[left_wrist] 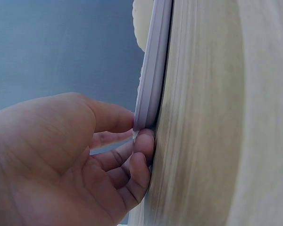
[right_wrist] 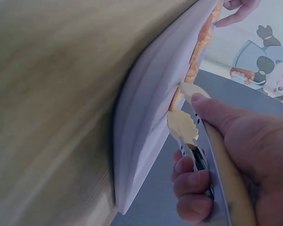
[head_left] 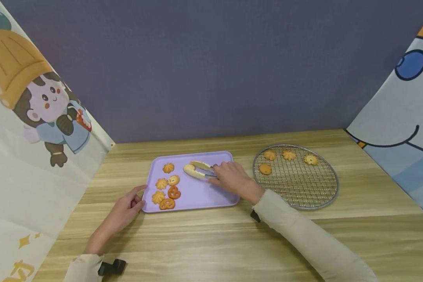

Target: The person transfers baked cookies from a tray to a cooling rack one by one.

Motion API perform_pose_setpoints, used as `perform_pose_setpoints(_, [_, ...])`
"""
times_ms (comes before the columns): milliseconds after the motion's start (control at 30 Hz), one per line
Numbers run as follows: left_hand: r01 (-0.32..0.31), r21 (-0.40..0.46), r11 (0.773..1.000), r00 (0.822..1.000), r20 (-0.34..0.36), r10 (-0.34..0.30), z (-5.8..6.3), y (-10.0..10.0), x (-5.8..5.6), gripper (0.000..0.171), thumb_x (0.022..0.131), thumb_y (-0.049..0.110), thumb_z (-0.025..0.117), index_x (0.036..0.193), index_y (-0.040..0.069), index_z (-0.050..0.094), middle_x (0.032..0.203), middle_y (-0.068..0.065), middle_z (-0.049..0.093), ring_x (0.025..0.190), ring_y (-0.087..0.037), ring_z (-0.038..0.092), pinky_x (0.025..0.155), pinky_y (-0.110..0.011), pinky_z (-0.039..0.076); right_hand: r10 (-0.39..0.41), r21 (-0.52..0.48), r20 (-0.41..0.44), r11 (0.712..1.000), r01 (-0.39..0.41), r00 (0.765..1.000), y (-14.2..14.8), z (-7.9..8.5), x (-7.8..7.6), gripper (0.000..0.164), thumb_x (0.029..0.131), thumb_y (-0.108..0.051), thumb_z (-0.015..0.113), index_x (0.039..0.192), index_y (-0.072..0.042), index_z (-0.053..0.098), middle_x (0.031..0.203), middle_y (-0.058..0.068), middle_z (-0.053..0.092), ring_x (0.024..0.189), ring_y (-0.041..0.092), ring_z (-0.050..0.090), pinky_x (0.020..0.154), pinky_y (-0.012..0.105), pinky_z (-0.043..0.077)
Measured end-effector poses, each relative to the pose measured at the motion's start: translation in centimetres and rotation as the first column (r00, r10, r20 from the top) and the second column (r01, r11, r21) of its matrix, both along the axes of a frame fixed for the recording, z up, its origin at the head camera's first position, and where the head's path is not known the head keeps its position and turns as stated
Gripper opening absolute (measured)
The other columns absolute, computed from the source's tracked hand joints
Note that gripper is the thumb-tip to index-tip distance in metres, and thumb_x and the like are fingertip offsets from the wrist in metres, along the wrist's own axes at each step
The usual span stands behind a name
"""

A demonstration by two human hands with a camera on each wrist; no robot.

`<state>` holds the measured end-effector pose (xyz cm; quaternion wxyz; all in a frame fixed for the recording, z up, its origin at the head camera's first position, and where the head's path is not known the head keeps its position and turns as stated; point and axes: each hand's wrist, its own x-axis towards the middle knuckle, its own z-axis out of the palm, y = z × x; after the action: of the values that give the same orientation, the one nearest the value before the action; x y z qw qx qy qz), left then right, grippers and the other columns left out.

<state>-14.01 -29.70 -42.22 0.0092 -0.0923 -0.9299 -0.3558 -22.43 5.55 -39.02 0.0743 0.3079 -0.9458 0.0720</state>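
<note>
Purple tray (head_left: 211,197) with cookies (head_left: 168,168) and pretzels (head_left: 174,192): pinches its edge with left hand (head_left: 126,210), holds tongs (head_left: 196,173) over it in right hand (head_left: 234,178), near a round rack (head_left: 299,188).

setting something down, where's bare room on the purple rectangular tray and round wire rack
Tray: bare between yellow-tipped silver tongs and near edge; left side crowded with golden biscuits and brown pretzels. Rack: bare between four biscuits and near right rim.
</note>
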Motion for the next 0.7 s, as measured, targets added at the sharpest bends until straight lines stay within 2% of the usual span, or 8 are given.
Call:
perform_pose_setpoints(333, [-0.002, -0.010, 1.000, 1.000, -0.026, 0.002, 0.2, 0.1, 0.0, 0.046, 0.096, -0.001, 0.060, 0.140, 0.000, 0.050, 0.080, -0.005, 0.059, 0.064, -0.008, 0.049, 0.053, -0.022, 0.043, 0.018, 0.010, -0.091, 1.000, -0.017, 0.996, 1.8, 0.3, 0.6, 0.043, 0.093, -0.047, 0.067, 0.104, -0.005, 0.068, 0.061, -0.002, 0.049, 0.047, 0.011, 0.046, 0.037, 0.023, 0.038])
perform_pose_setpoints(567, [0.000, -0.006, 1.000, 1.000, -0.022, 0.000, 0.1, 0.1, 0.0, 0.046, 0.096, -0.001, 0.060, 0.141, -0.001, 0.049, 0.080, -0.005, 0.060, 0.064, -0.008, 0.049, 0.053, -0.022, 0.043, 0.031, -0.011, -0.168, 0.999, -0.033, 0.985, 3.4, 0.7, 1.5, 0.044, 0.093, -0.047, 0.067, 0.105, -0.004, 0.068, 0.055, -0.003, 0.045, 0.042, 0.008, 0.040, 0.033, 0.020, 0.028])
perform_pose_setpoints(700, [0.003, -0.012, 1.000, 1.000, -0.026, -0.003, 0.0, 0.1, -0.1, 0.045, 0.096, -0.001, 0.060, 0.140, -0.001, 0.050, 0.080, -0.004, 0.059, 0.064, -0.007, 0.049, 0.054, -0.021, 0.043, 0.037, -0.021, -0.184, 0.999, -0.042, 0.982, 4.4, 0.9, 2.1, 0.042, 0.094, -0.046, 0.066, 0.103, -0.005, 0.068, 0.053, -0.005, 0.042, 0.041, 0.006, 0.036, 0.033, 0.019, 0.023])
